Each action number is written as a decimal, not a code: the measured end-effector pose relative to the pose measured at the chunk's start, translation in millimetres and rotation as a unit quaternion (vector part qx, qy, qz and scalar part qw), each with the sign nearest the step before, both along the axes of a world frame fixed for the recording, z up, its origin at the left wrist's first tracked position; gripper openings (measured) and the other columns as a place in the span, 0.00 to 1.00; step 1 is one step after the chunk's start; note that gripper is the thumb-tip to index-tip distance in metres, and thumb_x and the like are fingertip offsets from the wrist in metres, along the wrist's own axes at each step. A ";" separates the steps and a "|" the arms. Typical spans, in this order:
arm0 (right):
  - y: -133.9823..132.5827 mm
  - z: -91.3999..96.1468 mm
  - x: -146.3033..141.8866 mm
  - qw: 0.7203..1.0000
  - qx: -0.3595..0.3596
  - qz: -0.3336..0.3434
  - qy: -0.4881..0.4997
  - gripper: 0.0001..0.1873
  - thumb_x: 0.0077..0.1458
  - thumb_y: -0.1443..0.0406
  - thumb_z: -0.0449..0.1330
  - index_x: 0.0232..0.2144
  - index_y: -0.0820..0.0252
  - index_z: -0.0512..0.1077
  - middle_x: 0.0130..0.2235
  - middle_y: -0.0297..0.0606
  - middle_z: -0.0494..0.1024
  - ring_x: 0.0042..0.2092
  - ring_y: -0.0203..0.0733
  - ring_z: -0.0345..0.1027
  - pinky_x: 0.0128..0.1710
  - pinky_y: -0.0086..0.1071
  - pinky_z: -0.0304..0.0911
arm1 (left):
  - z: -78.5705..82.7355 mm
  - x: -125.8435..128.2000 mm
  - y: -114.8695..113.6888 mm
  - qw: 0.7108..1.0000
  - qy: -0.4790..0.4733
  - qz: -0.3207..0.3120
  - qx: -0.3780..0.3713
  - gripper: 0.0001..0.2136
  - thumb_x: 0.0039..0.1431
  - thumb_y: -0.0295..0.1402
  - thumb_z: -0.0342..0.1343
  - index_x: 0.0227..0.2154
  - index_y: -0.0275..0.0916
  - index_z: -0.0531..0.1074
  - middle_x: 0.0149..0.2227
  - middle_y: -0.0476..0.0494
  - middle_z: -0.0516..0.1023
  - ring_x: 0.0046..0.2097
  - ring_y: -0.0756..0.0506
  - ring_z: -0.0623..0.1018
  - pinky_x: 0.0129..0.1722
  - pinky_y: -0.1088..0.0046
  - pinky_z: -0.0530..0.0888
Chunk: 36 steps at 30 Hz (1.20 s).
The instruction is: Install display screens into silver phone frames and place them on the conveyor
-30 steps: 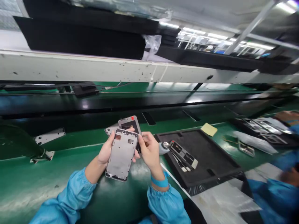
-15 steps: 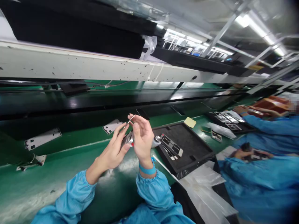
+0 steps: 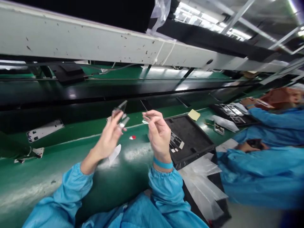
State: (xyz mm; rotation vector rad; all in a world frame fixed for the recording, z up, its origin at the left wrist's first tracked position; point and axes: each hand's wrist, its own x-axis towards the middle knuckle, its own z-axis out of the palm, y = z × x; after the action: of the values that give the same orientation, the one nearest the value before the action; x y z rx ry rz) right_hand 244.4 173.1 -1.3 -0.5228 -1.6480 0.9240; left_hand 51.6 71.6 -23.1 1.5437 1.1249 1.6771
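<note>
My left hand (image 3: 108,139) is raised above the green belt (image 3: 71,164) and grips phone parts (image 3: 120,114) seen edge-on, a frame and a panel fanned apart. A clear film strip (image 3: 114,154) with a red tab (image 3: 133,137) hangs below them. My right hand (image 3: 158,134) is held up to the right of the parts, its fingers pinched on a small thin piece (image 3: 145,121) I cannot make out. Both arms wear blue sleeves, and a blue band circles the right wrist.
A black foam tray (image 3: 192,139) holding metal plates (image 3: 176,145) lies right of my hands, with a yellow note (image 3: 194,114) behind it. White frames (image 3: 44,129) ride the belt at left. A co-worker in blue (image 3: 266,152) works at right. Plastic bags (image 3: 204,177) lie near the tray.
The parts went from flat in both hands to edge-on in the left hand alone. The right hand has pulled away to the right, and a film now hangs below the parts.
</note>
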 end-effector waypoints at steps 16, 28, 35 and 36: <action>21.3 -100.9 1.7 0.951 -0.227 -0.069 -0.198 0.29 0.70 0.39 0.53 0.51 0.54 0.75 0.60 0.53 0.77 0.65 0.62 0.69 0.68 0.58 0.64 | 53.9 -3.6 -46.9 0.841 -0.428 -0.299 -0.139 0.46 0.72 0.67 0.48 0.81 0.44 0.49 0.44 0.34 0.88 0.41 0.37 0.88 0.43 0.62 0.82; -47.8 18.5 -24.7 0.871 -0.372 0.297 0.122 0.60 0.59 0.21 0.36 0.70 0.52 0.70 0.64 0.51 0.80 0.52 0.59 0.81 0.55 0.61 0.80 | 59.1 -5.4 -52.0 0.866 -0.385 -0.258 -0.188 0.41 0.72 0.67 0.44 0.78 0.48 0.60 0.47 0.35 0.87 0.41 0.33 0.87 0.40 0.56 0.84; -50.1 13.3 -27.5 0.875 -0.364 0.312 0.073 0.60 0.57 0.20 0.34 0.65 0.51 0.74 0.43 0.43 0.84 0.29 0.47 0.72 0.44 0.56 0.81 | 55.1 -11.9 -44.4 0.877 -0.345 -0.288 -0.172 0.37 0.72 0.66 0.46 0.73 0.50 0.70 0.48 0.35 0.88 0.41 0.31 0.87 0.41 0.47 0.86; -51.2 12.5 -27.4 0.877 -0.361 0.312 0.062 0.58 0.57 0.20 0.37 0.62 0.51 0.75 0.39 0.40 0.82 0.27 0.46 0.70 0.42 0.54 0.81 | 55.6 -9.6 -44.4 0.873 -0.362 -0.279 -0.168 0.38 0.72 0.66 0.44 0.73 0.49 0.70 0.48 0.36 0.88 0.41 0.32 0.87 0.41 0.49 0.86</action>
State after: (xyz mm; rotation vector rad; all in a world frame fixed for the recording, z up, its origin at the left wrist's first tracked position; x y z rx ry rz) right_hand 217.0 121.9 11.2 -0.4015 -1.3228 2.0476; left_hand 42.1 27.3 32.4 0.7764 0.4627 1.3615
